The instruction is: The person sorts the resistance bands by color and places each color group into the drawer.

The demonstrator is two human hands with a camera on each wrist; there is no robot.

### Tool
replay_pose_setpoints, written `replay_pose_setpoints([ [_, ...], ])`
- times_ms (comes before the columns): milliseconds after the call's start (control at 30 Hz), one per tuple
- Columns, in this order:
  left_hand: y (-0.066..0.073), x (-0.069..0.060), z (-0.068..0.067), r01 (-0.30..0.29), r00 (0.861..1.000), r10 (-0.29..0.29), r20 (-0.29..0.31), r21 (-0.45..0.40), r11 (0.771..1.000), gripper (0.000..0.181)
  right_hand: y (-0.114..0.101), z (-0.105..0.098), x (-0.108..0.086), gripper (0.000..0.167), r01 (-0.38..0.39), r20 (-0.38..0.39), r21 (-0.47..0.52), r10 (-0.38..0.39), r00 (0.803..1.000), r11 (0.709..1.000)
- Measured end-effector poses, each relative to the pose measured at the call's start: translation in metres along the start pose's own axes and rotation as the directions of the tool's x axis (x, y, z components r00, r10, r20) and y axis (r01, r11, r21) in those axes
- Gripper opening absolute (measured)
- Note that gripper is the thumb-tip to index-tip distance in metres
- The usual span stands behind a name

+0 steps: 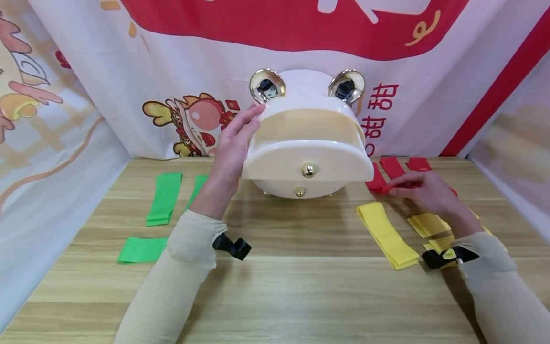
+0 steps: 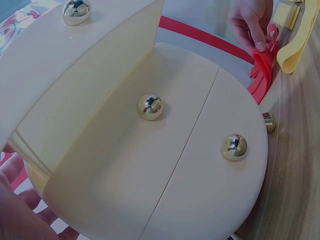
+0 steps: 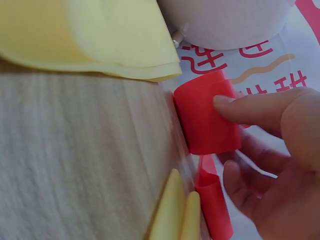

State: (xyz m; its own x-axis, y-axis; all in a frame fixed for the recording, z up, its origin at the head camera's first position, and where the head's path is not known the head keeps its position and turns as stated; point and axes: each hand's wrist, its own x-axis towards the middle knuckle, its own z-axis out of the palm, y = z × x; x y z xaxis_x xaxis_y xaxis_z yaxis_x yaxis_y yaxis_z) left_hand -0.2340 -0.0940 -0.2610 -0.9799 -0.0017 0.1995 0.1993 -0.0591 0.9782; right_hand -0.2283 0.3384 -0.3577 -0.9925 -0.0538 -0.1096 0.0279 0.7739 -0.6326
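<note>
A white rounded drawer box (image 1: pixel 301 188) with gold knobs and two gold-rimmed round ornaments on top stands at the back of the table. Its upper drawer (image 1: pixel 275 161) is pulled out; the lower one (image 2: pixel 215 150) looks closed. My left hand (image 1: pixel 232 150) rests against the left side of the box, fingers extended up toward its top. Over at the right, my right hand (image 1: pixel 429 191) pinches a folded red band (image 3: pixel 205 115) between thumb and fingers. More red bands (image 1: pixel 392 167) lie behind it by the backdrop.
Folded yellow bands (image 1: pixel 386 234) lie at the right, nearer the front. Green bands (image 1: pixel 164 198) are spread on the left of the wooden table (image 1: pixel 301 301). A printed cloth backdrop (image 1: pixel 206 52) rises right behind the box.
</note>
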Motion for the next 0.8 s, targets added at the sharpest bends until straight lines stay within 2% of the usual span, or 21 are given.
replay_pose_setpoints([
  [167,0.001,0.0,0.0,0.002,1.0,-0.002,0.003,0.001,1.0,0.036,-0.003,0.0,-0.003,0.042,0.041,-0.14,0.04,-0.035,0.99,0.998],
  [367,0.001,-0.001,-0.001,0.001,1.0,-0.001,0.002,-0.006,1.0,0.036,-0.009,0.0,-0.004,0.048,0.063,-0.29,0.057,-0.044,0.956,0.996],
  [467,0.001,-0.001,-0.001,-0.005,1.0,0.005,-0.003,-0.007,1.0,0.036,-0.015,0.0,-0.005,0.048,0.068,-0.37,0.083,-0.033,0.929,0.994],
  [633,0.002,0.0,-0.001,0.0,1.0,0.0,-0.002,-0.003,1.0,0.035,-0.021,0.002,-0.008,0.048,0.091,-0.495,0.097,-0.032,0.868,0.991],
  [800,0.001,-0.001,0.0,0.013,1.0,-0.013,0.0,-0.003,1.0,0.035,-0.026,0.0,-0.012,0.044,0.155,-0.587,0.14,-0.045,0.809,0.978],
])
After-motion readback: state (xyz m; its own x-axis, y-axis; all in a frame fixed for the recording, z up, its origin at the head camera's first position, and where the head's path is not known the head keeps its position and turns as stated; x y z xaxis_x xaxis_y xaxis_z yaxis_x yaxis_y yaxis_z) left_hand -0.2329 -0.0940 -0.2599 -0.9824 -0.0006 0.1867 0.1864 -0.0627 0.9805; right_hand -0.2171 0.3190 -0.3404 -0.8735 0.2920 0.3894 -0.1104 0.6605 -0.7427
